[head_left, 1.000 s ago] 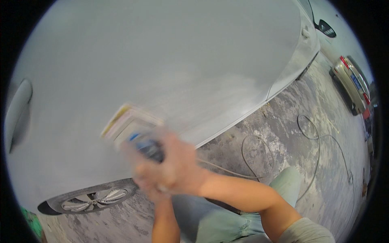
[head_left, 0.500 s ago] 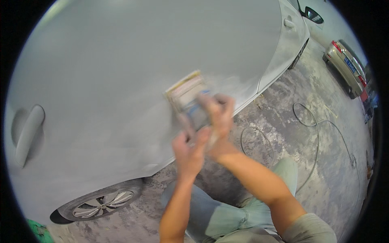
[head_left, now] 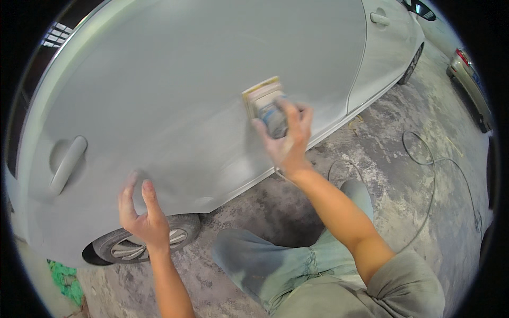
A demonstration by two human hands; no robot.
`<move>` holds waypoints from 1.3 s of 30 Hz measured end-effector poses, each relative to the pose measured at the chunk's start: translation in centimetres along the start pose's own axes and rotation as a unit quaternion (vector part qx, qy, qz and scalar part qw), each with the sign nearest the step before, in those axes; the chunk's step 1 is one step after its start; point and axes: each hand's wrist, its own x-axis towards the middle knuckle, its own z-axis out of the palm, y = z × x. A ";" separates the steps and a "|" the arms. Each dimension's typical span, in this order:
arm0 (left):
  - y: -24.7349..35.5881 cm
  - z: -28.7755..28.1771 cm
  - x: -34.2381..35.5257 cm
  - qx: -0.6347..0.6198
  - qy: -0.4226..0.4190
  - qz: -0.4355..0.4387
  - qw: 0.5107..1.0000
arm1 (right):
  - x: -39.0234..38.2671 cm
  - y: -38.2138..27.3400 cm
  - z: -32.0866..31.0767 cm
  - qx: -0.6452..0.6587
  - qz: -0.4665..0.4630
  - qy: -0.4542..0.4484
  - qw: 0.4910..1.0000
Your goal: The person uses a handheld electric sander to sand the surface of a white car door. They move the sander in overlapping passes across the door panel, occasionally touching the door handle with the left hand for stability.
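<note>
My right hand (head_left: 289, 138) grips a dusty sander (head_left: 269, 108) with a blue and dark body and a pale, yellow-edged pad, held against the grey car door (head_left: 196, 74). A cord trails down from it. My left hand (head_left: 141, 206) is off the tool with fingers apart and slightly bent, near the door's lower part. To its left is a door handle (head_left: 68, 164), and just behind it is the car's wheel (head_left: 119, 249). The door's surface is matte, with lighter smudges around the sander.
A silver car (head_left: 469, 90) stands at the right. A hose or cord (head_left: 433, 180) lies looped on the stained concrete floor (head_left: 397, 212). The grey car's front door (head_left: 389, 53) and mirror are at the upper right. A green crumpled material (head_left: 63, 281) lies at the lower left. My bent legs are below.
The sander has moved up and to the right across the door. My left hand has let go of it and moved down and to the left.
</note>
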 end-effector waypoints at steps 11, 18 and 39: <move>4.3 2.5 6.2 0.163 -0.012 0.193 0.967 | -3.7 -3.8 1.9 0.116 -0.020 -0.071 0.990; 0.7 9.4 5.6 0.271 0.056 0.186 0.943 | 2.3 6.5 -2.2 0.042 0.050 0.031 0.997; 7.2 6.1 -8.0 -0.562 0.034 -0.431 0.706 | -2.1 -14.5 4.6 0.137 -0.153 -0.175 0.963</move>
